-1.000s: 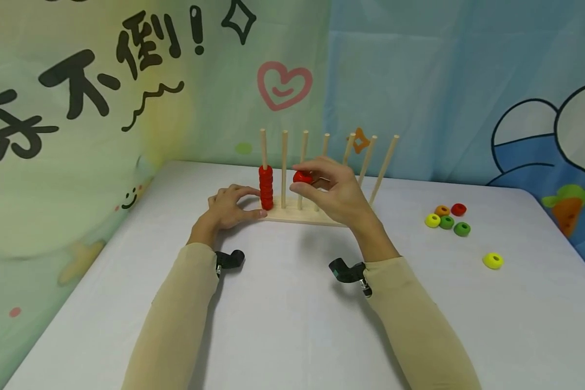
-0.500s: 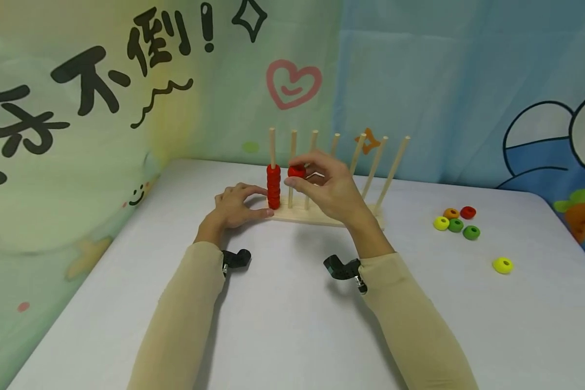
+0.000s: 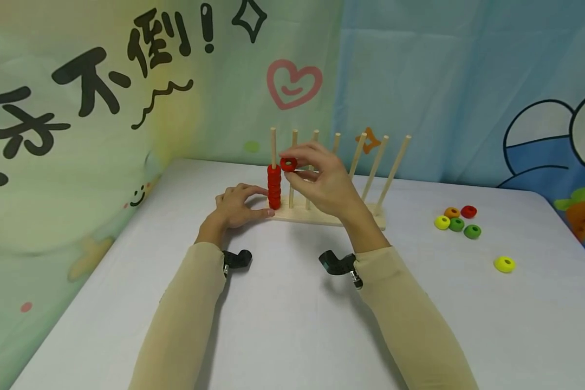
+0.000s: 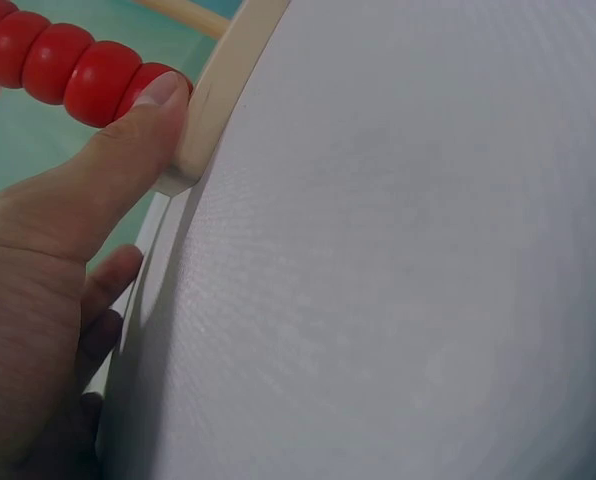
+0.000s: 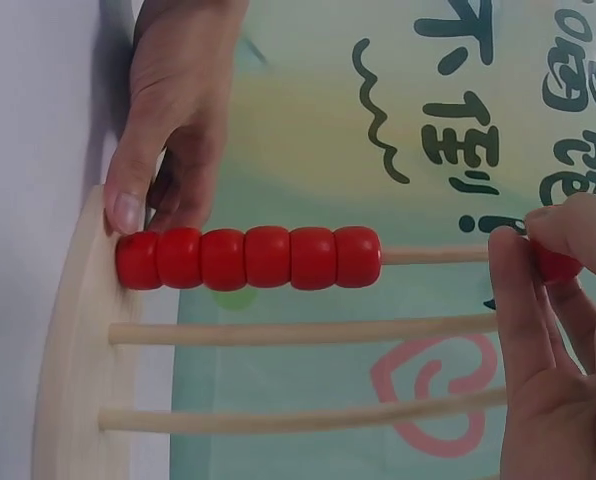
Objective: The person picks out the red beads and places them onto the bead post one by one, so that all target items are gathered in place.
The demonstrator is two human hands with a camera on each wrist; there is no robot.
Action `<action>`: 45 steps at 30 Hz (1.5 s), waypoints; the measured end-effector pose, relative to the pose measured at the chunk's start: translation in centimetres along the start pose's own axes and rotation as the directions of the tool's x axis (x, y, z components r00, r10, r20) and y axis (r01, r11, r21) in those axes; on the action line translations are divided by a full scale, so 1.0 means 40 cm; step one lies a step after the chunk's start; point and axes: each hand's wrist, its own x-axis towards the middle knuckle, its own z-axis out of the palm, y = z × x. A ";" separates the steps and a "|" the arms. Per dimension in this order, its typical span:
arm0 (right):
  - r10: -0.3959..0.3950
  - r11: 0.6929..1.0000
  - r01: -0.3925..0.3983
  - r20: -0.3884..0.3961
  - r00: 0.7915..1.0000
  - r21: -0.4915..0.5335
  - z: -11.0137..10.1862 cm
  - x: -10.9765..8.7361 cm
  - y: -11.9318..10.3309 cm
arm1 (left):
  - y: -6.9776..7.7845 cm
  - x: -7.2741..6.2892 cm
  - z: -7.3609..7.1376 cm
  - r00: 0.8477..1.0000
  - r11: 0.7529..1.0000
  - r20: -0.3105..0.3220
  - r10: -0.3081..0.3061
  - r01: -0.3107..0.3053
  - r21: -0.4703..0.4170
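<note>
A wooden peg rack (image 3: 317, 216) with a row of upright pegs stands at the far side of the white table. A column of several red beads (image 3: 274, 187) fills the lower part of its leftmost peg. My left hand (image 3: 236, 207) holds the left end of the base, thumb at the front beside the lowest bead. Between thumb and fingers, my right hand (image 3: 325, 180) pinches a single red bead (image 5: 558, 266). That bead is tipped so its hole shows in the head view, just right of the leftmost peg and a little below its tip.
On the right of the table lie loose beads: a red one (image 3: 468, 212), an orange one (image 3: 451, 212), green ones (image 3: 472, 232) and yellow ones (image 3: 505, 264). A printed cloth backdrop (image 3: 409, 81) hangs behind the table.
My right hand has carried the red bead left and slightly up, toward the leftmost peg, and the bead has tilted. The left hand stays at the base. The head view has shifted slightly.
</note>
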 end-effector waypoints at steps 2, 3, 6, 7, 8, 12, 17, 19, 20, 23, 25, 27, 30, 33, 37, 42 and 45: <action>-0.004 1.000 0.004 -0.008 1.000 -0.009 0.004 0.008 -0.004 | -0.001 -0.002 -0.001 1.000 1.000 0.002 0.000 0.000 -0.005; -0.007 1.000 0.007 -0.014 1.000 -0.010 0.007 0.012 -0.007 | -0.001 -0.002 -0.002 1.000 1.000 0.003 0.000 0.000 -0.005; -0.015 1.000 0.015 -0.050 0.999 -0.016 0.016 0.029 -0.014 | -0.001 -0.004 -0.008 1.000 1.000 0.004 -0.001 0.001 -0.008; -0.014 1.000 0.014 -0.066 0.998 -0.014 0.020 0.035 -0.016 | -0.001 -0.005 -0.010 1.000 1.000 0.004 -0.003 0.003 -0.009; -0.012 1.000 0.011 -0.083 0.996 -0.011 0.024 0.041 -0.018 | 0.000 -0.005 -0.011 1.000 1.000 0.004 -0.005 0.005 -0.011; -0.012 1.000 0.012 -0.148 0.989 -0.001 0.040 0.062 -0.024 | 0.001 -0.006 -0.017 1.000 1.000 0.007 -0.010 0.011 -0.016; -0.040 0.999 0.046 -0.191 0.981 0.025 0.059 0.081 -0.024 | -0.001 -0.005 -0.018 1.000 1.000 0.009 -0.024 0.024 -0.014; -0.029 0.998 0.038 -0.202 0.979 0.041 0.067 0.085 -0.021 | -0.003 -0.005 -0.018 1.000 1.000 0.005 -0.023 0.023 -0.015; -0.022 0.999 0.032 -0.210 0.977 0.044 0.070 0.087 -0.017 | -0.003 -0.005 -0.018 1.000 1.000 0.003 -0.020 0.020 -0.017; 0.011 0.999 -0.001 -0.235 0.972 0.046 0.077 0.093 -0.009 | -0.004 -0.005 -0.017 1.000 1.000 -0.006 -0.011 0.011 -0.014; 0.039 0.998 -0.027 -0.252 0.967 0.051 0.080 0.097 0.000 | -0.004 -0.004 -0.016 1.000 1.000 -0.006 -0.008 0.008 -0.011; 0.063 0.998 -0.053 -0.267 0.962 0.044 0.083 0.103 0.013 | -0.003 -0.004 -0.015 1.000 1.000 -0.005 -0.010 0.010 -0.005; 0.080 0.997 -0.071 -0.282 0.956 0.040 0.086 0.115 0.033 | -0.001 -0.004 -0.016 1.000 1.000 -0.007 -0.015 0.015 0.001; 0.070 0.998 -0.067 -0.286 0.956 0.021 0.089 0.126 0.041 | 0.000 -0.004 -0.016 1.000 1.000 -0.018 -0.014 0.014 0.001; 0.091 0.996 -0.095 -0.274 0.957 -0.001 0.088 0.132 0.041 | -0.004 -0.002 -0.007 1.000 1.000 -0.009 -0.005 0.005 -0.002; 0.172 0.980 -0.189 -0.226 0.959 -0.059 0.080 0.135 0.035 | -0.003 -0.003 0.000 1.000 1.000 0.001 -0.002 0.002 -0.012; 0.199 0.971 -0.221 -0.199 0.960 -0.094 0.077 0.135 0.032 | -0.001 -0.005 -0.001 1.000 1.000 -0.002 0.000 0.000 -0.010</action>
